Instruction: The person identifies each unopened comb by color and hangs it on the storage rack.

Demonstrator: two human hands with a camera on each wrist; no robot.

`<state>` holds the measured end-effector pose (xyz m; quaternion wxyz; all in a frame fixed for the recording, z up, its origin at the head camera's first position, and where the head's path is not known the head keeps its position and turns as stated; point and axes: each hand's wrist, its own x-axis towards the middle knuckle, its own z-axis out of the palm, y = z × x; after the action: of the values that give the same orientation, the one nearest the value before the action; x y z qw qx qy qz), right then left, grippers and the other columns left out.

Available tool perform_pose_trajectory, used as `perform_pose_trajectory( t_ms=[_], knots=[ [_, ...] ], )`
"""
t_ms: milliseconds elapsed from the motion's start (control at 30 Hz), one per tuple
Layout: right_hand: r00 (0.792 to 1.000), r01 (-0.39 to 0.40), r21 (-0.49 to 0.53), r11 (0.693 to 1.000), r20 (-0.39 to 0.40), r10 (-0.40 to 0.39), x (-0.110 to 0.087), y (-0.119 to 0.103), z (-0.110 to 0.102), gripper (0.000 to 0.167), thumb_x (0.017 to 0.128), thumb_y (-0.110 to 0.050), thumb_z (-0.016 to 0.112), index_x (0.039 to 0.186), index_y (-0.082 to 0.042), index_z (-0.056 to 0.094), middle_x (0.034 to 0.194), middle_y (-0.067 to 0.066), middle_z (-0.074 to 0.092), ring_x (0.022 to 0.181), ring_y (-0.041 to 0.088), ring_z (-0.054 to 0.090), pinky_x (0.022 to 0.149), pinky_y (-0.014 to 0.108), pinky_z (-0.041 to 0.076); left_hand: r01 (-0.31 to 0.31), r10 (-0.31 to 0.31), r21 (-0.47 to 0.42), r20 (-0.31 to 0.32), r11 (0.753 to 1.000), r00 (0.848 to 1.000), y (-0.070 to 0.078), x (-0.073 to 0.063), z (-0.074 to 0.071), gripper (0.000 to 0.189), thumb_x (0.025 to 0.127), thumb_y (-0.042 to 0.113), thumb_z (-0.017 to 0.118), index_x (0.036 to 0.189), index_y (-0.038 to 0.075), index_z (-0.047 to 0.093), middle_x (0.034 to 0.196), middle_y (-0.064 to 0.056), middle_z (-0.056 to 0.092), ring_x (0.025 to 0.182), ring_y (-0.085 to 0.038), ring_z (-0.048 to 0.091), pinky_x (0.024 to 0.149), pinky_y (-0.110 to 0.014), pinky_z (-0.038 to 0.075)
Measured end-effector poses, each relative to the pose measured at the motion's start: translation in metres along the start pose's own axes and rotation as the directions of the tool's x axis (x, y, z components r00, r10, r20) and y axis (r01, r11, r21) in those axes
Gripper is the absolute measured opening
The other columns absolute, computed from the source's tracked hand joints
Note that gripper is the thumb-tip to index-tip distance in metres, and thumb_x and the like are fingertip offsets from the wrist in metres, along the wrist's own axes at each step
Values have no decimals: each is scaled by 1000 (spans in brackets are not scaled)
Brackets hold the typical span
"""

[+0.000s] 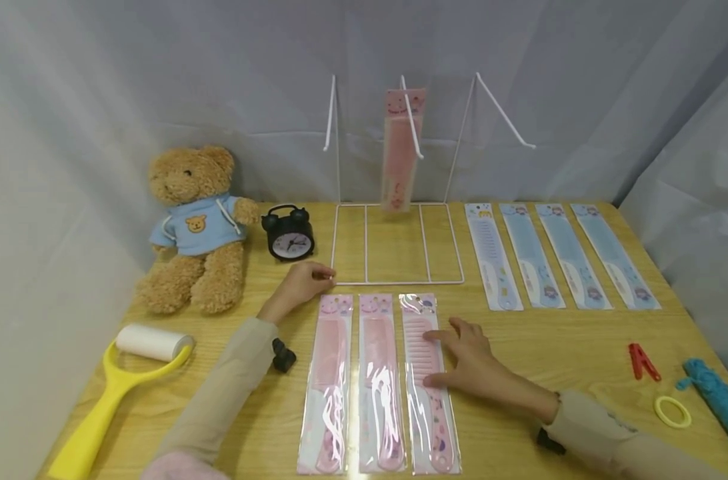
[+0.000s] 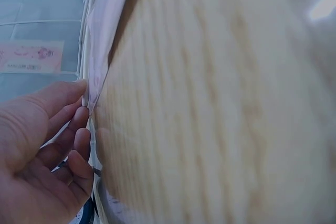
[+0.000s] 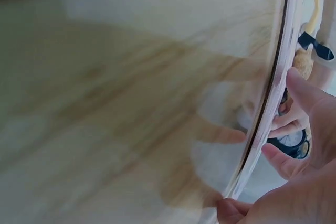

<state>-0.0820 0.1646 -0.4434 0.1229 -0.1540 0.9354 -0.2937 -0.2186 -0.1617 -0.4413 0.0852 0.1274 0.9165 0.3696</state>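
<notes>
A white wire display rack (image 1: 400,283) stands at the back, its three prongs raised. One pink packaged comb (image 1: 400,160) hangs on the middle prong. My left hand (image 1: 301,287) pinches the front left corner of the rack's base between thumb and fingers. Three more pink packaged combs lie side by side in front of it: a left one (image 1: 328,393), a middle one (image 1: 381,393) and a right one (image 1: 424,373). Over the right pack is my right hand (image 1: 472,360), fingers spread and relaxed, thumb and fingertips at its surface; whether they touch it I cannot tell.
Several blue packaged combs (image 1: 533,257) lie in a row at the back right. A teddy bear (image 1: 196,227), black alarm clock (image 1: 289,233) and yellow-handled lint roller (image 1: 118,380) are on the left. A red clip (image 1: 643,362), yellow ring (image 1: 672,412) and blue cord (image 1: 718,400) lie right.
</notes>
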Motion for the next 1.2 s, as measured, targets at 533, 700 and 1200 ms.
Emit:
perform_pose_trajectory(
  t_ms=[533, 700, 1200],
  knots=[
    [998, -49, -4, 999, 34, 49, -2, -10, 1, 76, 67, -36, 83, 134, -17, 53, 146, 36, 23, 131, 55, 21, 97, 76, 21, 6, -5, -8, 15, 1000, 1000, 2, -3, 0, 25, 88, 9, 65, 108, -6, 67, 103, -20, 68, 97, -30, 62, 89, -42, 49],
    [996, -70, 17, 997, 62, 69, -2, -16, -5, 74, 67, -24, 82, 134, -14, 52, 145, 38, 22, 130, 56, 20, 94, 76, 27, 4, -4, -3, 12, 1000, 1000, 2, -4, 0, 25, 88, 9, 65, 108, -6, 68, 104, -20, 68, 97, -30, 62, 89, -42, 49],
    [998, -54, 81, 995, 44, 50, 2, -18, -12, 69, 63, -10, 83, 126, -6, 56, 136, 39, 32, 121, 55, 35, 94, 68, 36, 2, -3, -7, -3, 1000, 1000, 3, -3, 0, 24, 88, 8, 65, 108, -6, 68, 104, -20, 68, 97, -30, 62, 89, -42, 50]
  ],
)
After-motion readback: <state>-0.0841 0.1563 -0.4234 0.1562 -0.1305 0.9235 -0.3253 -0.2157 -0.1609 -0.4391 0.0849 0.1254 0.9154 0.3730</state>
